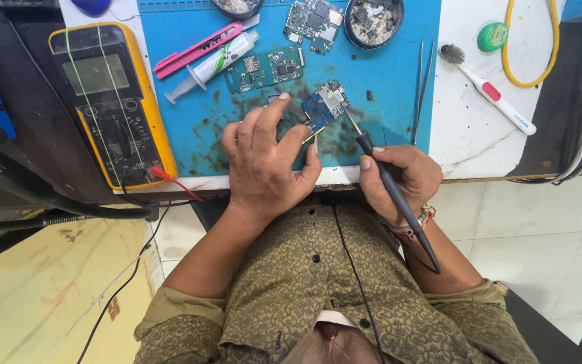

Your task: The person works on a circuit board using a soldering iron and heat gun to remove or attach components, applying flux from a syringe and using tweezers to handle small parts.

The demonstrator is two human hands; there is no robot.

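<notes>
Covering most of the bench: a blue work mat (385,81), stained dark near its front edge, laid on a white tabletop (466,128) with bare room on the right. Standing off the mat's left edge, partly on a dark surface: a yellow multimeter (112,101), its red probe plug (159,174) near the table's front edge.

Pressing down at the mat's front centre: the left hand (267,165), fingers spread and bent, fingertips steadying a small blue circuit board (326,104) tilted on the mat, just clear of the front edge. Clenched pen-fashion around a dark soldering iron (389,189): the right hand (402,178), resting at the table's front edge, with the iron's metal tip touching the blue board's right-hand lower side and its cord trailing back over the wrist.

Lying farther back on the mat, apart from the hands: a green circuit board (265,69), a second bare board (312,23), a pink utility knife (197,48), a syringe of paste (213,64) and a round dish of small parts (373,21). Lying along the mat's right edge: thin tweezers (423,87). Scattered over the open white area: a white brush with a red grip (490,91), a green round tin (492,36) and a yellow cable loop (530,47).
</notes>
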